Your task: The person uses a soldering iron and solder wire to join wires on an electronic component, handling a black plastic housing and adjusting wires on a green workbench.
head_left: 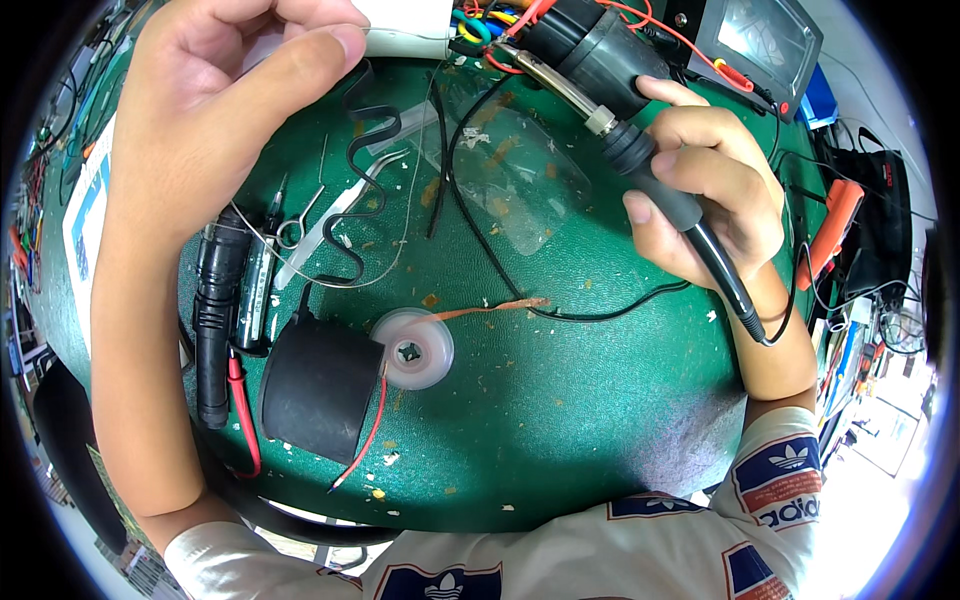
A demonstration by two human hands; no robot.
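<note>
My right hand (722, 175) is wrapped round the black handle of a soldering iron (628, 148), held slantwise with its metal tip at the upper middle. The tip is close to a bundle of coloured wires (474, 27); whether it touches them I cannot tell. Beside its barrel is a black cylindrical housing (590, 50). At the upper left my left hand (220, 100) pinches a thin silvery wire, apparently solder, whose end points toward the iron's tip. The upper fingertips run out of the picture. Behind the wire stands a white box (405, 28).
On the green mat (520, 400) lie a black curved cover (325, 385), a translucent spool (432, 350) with copper braid, tweezers (388, 165), a black flashlight (215, 310) and a red probe lead (238, 385). A black cable crosses the middle. A small monitor (765, 40) stands at the upper right.
</note>
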